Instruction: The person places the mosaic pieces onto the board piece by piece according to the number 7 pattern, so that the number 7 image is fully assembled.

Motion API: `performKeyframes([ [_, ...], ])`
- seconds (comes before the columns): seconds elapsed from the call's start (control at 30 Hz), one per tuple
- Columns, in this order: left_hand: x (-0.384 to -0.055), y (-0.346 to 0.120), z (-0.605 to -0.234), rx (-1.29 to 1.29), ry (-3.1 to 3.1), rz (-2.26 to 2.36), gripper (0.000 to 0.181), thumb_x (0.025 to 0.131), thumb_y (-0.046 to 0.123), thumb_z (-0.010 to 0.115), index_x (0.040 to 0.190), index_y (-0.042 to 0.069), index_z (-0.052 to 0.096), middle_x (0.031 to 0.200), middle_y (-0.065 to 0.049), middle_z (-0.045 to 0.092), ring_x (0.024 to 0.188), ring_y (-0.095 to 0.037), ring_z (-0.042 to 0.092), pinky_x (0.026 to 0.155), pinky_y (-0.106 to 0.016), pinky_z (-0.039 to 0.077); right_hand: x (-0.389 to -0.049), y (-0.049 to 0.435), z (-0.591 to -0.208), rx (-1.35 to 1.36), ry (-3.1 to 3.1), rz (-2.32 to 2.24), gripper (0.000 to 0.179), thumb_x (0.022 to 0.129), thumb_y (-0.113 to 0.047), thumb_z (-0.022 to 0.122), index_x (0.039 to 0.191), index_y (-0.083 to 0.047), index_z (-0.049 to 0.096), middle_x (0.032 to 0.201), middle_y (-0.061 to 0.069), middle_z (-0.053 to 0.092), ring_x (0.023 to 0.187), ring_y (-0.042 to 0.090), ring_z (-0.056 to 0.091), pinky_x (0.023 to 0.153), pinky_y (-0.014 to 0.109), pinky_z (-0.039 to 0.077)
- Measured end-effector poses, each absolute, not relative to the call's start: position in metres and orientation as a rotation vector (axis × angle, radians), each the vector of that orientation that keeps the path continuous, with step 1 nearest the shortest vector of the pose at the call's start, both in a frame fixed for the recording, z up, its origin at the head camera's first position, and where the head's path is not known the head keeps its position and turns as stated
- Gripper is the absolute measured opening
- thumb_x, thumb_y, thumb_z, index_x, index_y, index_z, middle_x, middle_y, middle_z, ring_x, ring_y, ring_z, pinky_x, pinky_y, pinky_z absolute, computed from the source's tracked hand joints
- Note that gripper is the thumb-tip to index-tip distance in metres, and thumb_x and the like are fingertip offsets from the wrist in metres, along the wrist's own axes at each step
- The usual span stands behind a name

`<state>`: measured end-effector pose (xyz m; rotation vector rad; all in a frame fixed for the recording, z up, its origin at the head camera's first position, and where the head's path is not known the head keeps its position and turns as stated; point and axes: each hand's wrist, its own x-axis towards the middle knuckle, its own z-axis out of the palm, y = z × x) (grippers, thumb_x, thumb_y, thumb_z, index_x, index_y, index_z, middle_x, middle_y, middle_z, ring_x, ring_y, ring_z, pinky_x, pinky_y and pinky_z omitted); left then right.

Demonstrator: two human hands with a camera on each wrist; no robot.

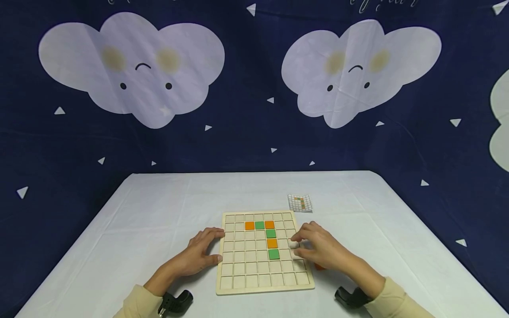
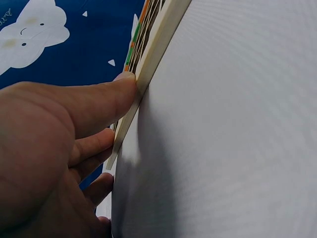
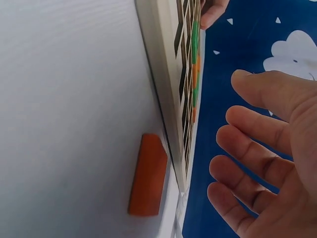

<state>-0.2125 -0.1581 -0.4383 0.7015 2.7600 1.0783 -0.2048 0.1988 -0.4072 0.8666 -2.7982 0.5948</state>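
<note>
A square wooden grid board (image 1: 264, 290) lies on the white table in the head view. Orange and green tiles fill part of its grid: a short row near the far side runs orange, green, orange (image 1: 269, 225), and a column below its right end goes green, orange, green (image 1: 274, 254). My left hand (image 1: 196, 254) touches the board's left edge with its thumb and fingertips. Over the right edge hovers my right hand (image 1: 326, 247), fingers loosely bent and holding nothing. An orange block (image 3: 148, 176) lies on the table beside the board, partly hidden under the right hand in the head view.
A small printed card (image 1: 300, 202) with a coloured grid pattern lies beyond the board's far right corner. Behind the white table (image 1: 159, 203) hangs a dark blue cloth (image 1: 246, 145) with clouds and triangles. Black wrist straps (image 1: 176, 302) show near both sleeves.
</note>
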Motion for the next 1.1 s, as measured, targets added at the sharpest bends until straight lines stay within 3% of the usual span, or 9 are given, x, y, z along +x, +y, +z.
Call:
performKeyframes([
  [1.1,-0.212,-0.158,-0.436,0.697,2.760,1.073,0.054,0.083,0.025,0.070,0.131,0.010,0.048,0.143,-0.007,0.041,0.137,-0.036,0.029,0.110,-0.063,0.016,-0.189,0.229,-0.412,0.775,-2.821,0.583,0.023,0.078,-0.027,0.074,0.099,-0.018,0.069,0.096,-0.014,0.060,0.089,0.003,0.047,0.076,0.028,0.047],
])
